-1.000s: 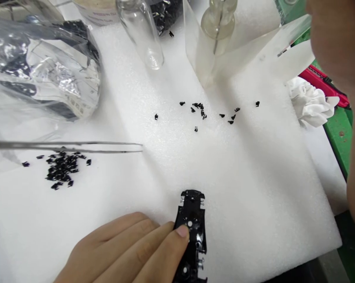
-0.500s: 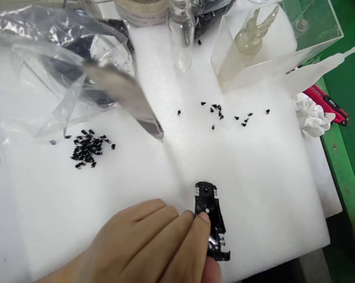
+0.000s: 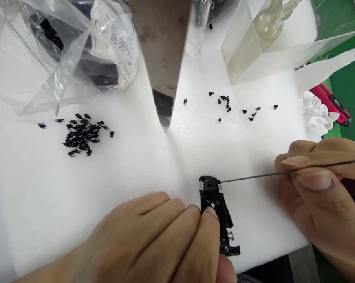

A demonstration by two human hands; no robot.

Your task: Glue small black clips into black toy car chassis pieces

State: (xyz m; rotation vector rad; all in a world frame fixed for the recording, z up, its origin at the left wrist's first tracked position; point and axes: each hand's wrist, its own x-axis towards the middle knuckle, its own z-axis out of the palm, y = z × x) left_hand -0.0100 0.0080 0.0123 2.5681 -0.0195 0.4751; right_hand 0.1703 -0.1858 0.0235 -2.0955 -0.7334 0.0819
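My left hand [image 3: 154,239] is closed around a small black plastic piece [image 3: 224,212] shaped like a toy car chassis, its fingertips pressing on the middle. Small clear or silvery bits show along the piece's side edges. My right hand [image 3: 321,196] pinches a thin dark metal rod [image 3: 254,177] between thumb and forefinger. The rod's tip touches, or nearly touches, the right side of the piece's far end. Beyond my hands, a pile of tiny black parts [image 3: 82,135] lies to the left, and several loose tiny black parts [image 3: 224,101] lie scattered to the right.
White foam [image 3: 130,169] covers the work surface. A grey, blade-like pointed object [image 3: 165,47] juts down from the top. Clear plastic bags [image 3: 71,67] lie back left. Toward the back right are a clear box [image 3: 289,59], a white nozzle bottle [image 3: 321,70], crumpled tissue [image 3: 315,114] and a red tool [image 3: 332,102].
My right hand has come in from the right edge with the thin rod, bringing its tip to the black piece. The view has shifted; my left hand keeps its hold.
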